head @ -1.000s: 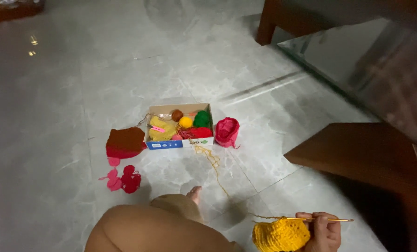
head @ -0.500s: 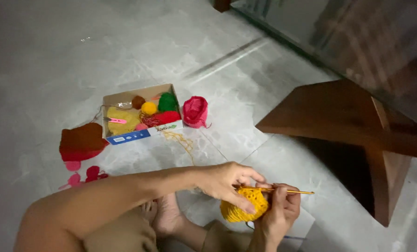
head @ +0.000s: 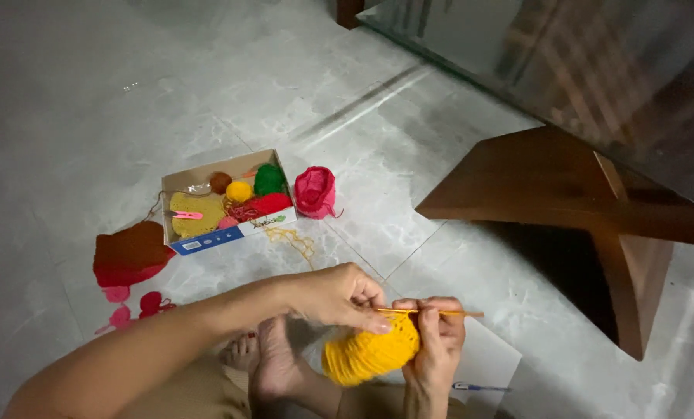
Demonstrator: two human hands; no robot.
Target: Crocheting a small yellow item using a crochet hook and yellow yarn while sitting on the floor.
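While the right hand grips a crochet hook, the left hand pinches yellow crochet work, below an open yarn box on the floor.

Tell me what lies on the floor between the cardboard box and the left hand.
In the head view, a loose tangle of yellow yarn lies on the grey floor between the cardboard box and the left hand.

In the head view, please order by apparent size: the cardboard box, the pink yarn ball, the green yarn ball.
1. cardboard box
2. pink yarn ball
3. green yarn ball, partly hidden inside the box
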